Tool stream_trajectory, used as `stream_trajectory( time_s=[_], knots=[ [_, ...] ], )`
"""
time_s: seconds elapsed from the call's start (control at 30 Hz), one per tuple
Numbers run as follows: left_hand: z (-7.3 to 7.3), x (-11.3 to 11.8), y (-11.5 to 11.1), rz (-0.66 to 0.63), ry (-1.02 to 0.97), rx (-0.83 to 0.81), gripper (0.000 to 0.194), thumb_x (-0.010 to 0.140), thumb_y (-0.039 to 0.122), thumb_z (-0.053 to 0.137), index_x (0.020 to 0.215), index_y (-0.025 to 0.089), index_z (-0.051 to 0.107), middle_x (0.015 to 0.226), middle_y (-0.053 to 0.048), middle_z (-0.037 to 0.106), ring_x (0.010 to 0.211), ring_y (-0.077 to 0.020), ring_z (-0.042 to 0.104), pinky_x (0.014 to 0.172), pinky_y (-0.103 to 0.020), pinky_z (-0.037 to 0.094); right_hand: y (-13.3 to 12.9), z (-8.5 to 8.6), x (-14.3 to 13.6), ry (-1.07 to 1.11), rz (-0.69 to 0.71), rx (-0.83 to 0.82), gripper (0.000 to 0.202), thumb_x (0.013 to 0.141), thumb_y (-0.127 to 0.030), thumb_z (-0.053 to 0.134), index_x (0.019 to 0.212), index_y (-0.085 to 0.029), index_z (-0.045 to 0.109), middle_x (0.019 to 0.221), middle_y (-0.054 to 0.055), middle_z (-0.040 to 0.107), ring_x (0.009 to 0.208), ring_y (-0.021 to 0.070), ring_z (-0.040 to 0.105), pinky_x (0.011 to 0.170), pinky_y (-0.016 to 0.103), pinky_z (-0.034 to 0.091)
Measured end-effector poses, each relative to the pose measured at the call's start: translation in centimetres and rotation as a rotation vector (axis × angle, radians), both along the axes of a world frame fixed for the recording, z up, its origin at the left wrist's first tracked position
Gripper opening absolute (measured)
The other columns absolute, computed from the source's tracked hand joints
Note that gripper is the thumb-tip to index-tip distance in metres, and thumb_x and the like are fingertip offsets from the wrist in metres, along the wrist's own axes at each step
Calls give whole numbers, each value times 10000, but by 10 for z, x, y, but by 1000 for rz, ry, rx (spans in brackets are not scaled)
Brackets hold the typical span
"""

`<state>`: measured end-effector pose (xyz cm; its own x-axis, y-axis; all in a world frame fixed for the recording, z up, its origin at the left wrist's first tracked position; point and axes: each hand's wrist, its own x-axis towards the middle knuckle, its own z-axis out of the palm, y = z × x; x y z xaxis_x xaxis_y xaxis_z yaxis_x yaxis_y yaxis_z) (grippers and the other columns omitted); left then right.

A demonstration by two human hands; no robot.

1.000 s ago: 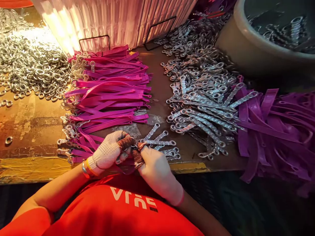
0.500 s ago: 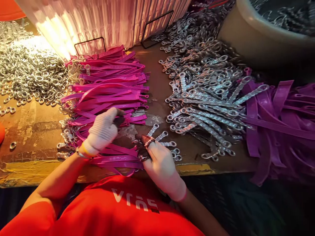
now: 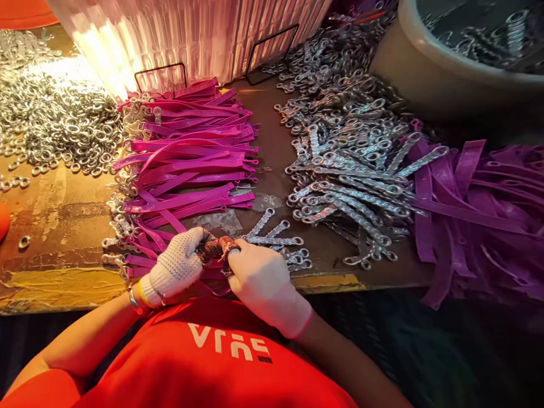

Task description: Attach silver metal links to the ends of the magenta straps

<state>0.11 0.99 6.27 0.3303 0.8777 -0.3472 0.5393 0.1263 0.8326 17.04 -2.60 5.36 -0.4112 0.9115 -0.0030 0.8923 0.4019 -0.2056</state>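
Observation:
My left hand (image 3: 181,262), in a dotted white glove with dark fingertips, is closed in a pinch. Its fingertips meet those of my right hand (image 3: 261,279), also gloved and closed. Whatever lies between them is hidden by the fingers. Both hands are above the near end of a row of purple straps (image 3: 191,167), which have metal links (image 3: 114,259) at their left ends. Just beyond my right hand, several short silver chain pieces (image 3: 278,231) lie fanned out on the worn table (image 3: 63,221).
A heap of metal rings (image 3: 68,127) covers the left side, with one loose ring (image 3: 24,242) nearer. On the right are piled chain pieces (image 3: 352,175), more purple straps (image 3: 467,209) and a large tub (image 3: 442,62). A ribbed translucent panel (image 3: 191,42) stands at the back.
My left hand has come down and toward me from over the straps to meet my right hand. My right hand has shifted slightly left. The view has moved a little.

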Motion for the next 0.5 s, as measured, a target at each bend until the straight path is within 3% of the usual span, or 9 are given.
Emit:
stream_trajectory(
  time_s=[0.1, 0.2, 0.3, 0.4, 0.5],
  knots=[
    [-15, 0, -6, -101, 109, 117, 204, 914, 267, 480, 740, 172, 528, 722, -12, 598, 653, -127, 487, 594, -230, 355, -4, -8, 1, -23, 0, 66, 163, 730, -92, 510, 697, -171, 650, 730, 96, 648, 565, 164, 495, 536, 325, 225],
    [-30, -1, -19, -176, 231, 161, 86, 853, 172, 506, 856, 180, 592, 776, -39, 642, 691, -165, 552, 646, -264, 400, -5, -14, 4, -14, -22, 64, 182, 703, -76, 489, 703, -173, 642, 731, 89, 649, 567, 165, 496, 543, 318, 266],
    [-40, -3, -26, -185, 221, 207, 283, 771, 77, 533, 1014, 180, 638, 906, -76, 694, 828, -211, 626, 756, -297, 456, -7, -16, 7, 16, -74, 32, 223, 674, -75, 474, 741, -171, 664, 698, 73, 652, 596, 182, 541, 566, 303, 341],
    [-41, -4, -21, -138, 26, 200, 207, 882, 149, 498, 1008, 179, 660, 986, -74, 718, 889, -194, 648, 804, -279, 472, -7, -12, 10, 95, -96, -29, 385, 726, -78, 476, 1037, -127, 697, 894, 104, 727, 786, 214, 646, 686, 286, 440],
    [-37, -6, -16, -128, -24, 176, 181, 930, 259, 516, 893, 163, 666, 883, -60, 721, 796, -174, 642, 734, -255, 460, -3, -2, 9, 62, -89, -222, 530, 790, -122, 513, 1316, -125, 570, 1124, 127, 721, 955, 229, 676, 775, 286, 472]
  ],
)
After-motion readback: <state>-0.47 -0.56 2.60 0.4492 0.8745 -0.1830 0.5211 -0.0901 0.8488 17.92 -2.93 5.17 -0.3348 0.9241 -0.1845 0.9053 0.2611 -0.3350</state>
